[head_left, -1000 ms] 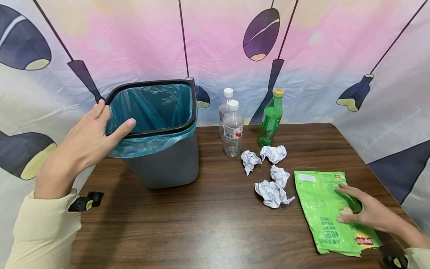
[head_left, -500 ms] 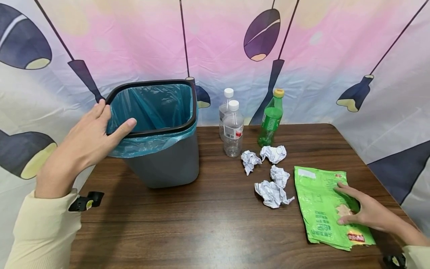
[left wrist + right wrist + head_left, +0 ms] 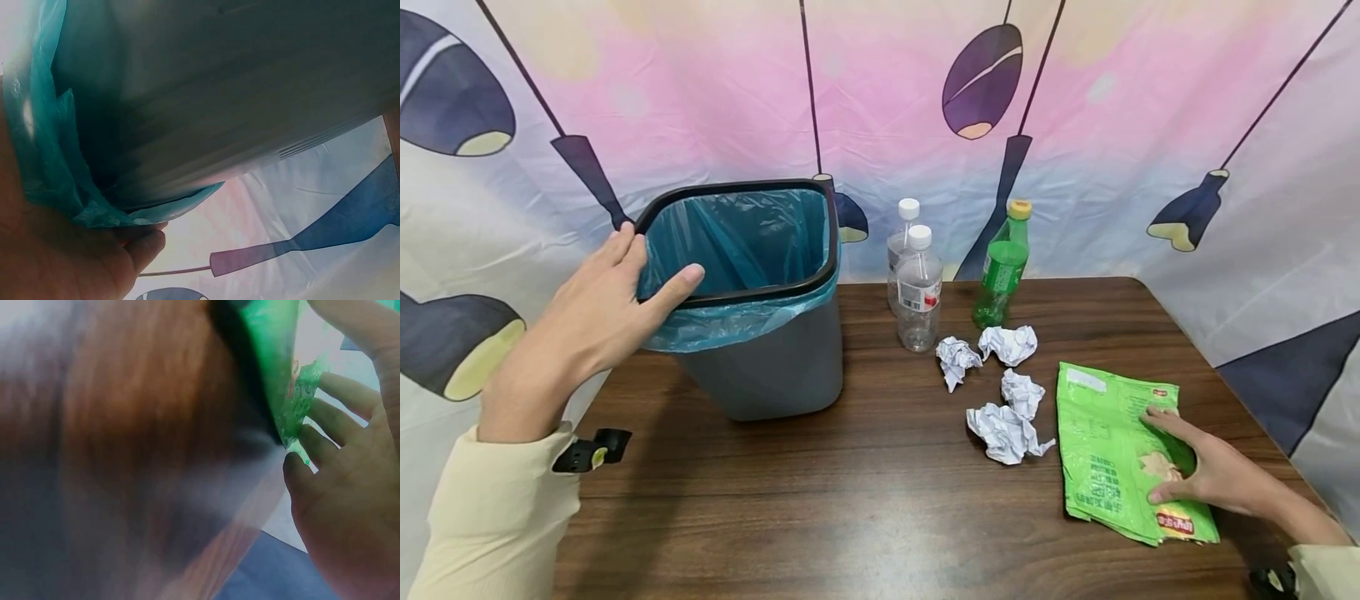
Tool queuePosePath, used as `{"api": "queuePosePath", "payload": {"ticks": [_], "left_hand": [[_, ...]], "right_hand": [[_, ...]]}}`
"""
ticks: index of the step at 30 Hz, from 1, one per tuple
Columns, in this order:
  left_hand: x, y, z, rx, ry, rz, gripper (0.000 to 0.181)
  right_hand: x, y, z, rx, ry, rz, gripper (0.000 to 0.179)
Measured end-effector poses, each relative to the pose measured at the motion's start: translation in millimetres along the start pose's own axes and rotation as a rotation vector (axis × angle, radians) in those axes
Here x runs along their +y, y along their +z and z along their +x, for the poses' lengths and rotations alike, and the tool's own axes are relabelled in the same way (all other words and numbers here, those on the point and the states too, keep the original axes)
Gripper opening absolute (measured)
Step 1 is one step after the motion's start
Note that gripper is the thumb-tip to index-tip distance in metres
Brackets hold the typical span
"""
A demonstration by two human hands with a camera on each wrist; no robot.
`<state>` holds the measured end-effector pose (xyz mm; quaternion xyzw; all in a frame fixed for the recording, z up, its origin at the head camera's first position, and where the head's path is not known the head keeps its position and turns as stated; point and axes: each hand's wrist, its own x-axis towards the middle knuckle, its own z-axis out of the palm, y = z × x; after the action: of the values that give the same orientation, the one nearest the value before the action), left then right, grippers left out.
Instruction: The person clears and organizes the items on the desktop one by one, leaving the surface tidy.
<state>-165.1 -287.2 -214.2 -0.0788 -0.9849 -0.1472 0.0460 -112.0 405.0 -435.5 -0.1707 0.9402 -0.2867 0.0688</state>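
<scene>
On the left of the head view stands a grey trash bin [image 3: 767,367] with a black rim and a blue-green liner [image 3: 737,325] folded over it. My left hand [image 3: 591,304] rests against the bin's near left corner, fingers along the side and thumb over the front rim. In the left wrist view the fingers touch the liner's hanging edge [image 3: 69,162]. A green chip bag [image 3: 1097,450] lies flattened at the right of the table. My right hand [image 3: 1217,467] touches its right side with spread fingers, and the right wrist view shows them beside the bag [image 3: 290,406].
Several crumpled paper balls [image 3: 1003,433] lie left of the chip bag. Behind them stand two clear plastic bottles [image 3: 917,292] and a green bottle [image 3: 1000,275] with a yellow cap. A patterned curtain [image 3: 722,92] hangs behind the wooden table [image 3: 850,517].
The chip bag has turned clockwise, its lower end swinging left and away from me. My right hand has shifted slightly left with it. The left hand and bin have stayed put.
</scene>
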Motion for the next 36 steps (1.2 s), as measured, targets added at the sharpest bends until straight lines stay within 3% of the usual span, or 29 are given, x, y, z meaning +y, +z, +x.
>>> {"api": "queuePosePath", "payload": {"ticks": [5, 21, 36], "left_hand": [[0.4, 0.8, -0.1, 0.006, -0.003, 0.000, 0.095], [0.9, 1.5, -0.2, 0.023, -0.009, -0.004, 0.096], [0.4, 2.8, -1.2, 0.028, -0.011, -0.003, 0.096]], "right_hand": [[-0.1, 5.0, 2.8, 0.032, -0.017, -0.047, 0.105], [-4.6, 13.0, 5.0, 0.046, 0.072, -0.069, 0.095], [-7.2, 7.9, 6.4, 0.077, 0.110, -0.102, 0.092]]}}
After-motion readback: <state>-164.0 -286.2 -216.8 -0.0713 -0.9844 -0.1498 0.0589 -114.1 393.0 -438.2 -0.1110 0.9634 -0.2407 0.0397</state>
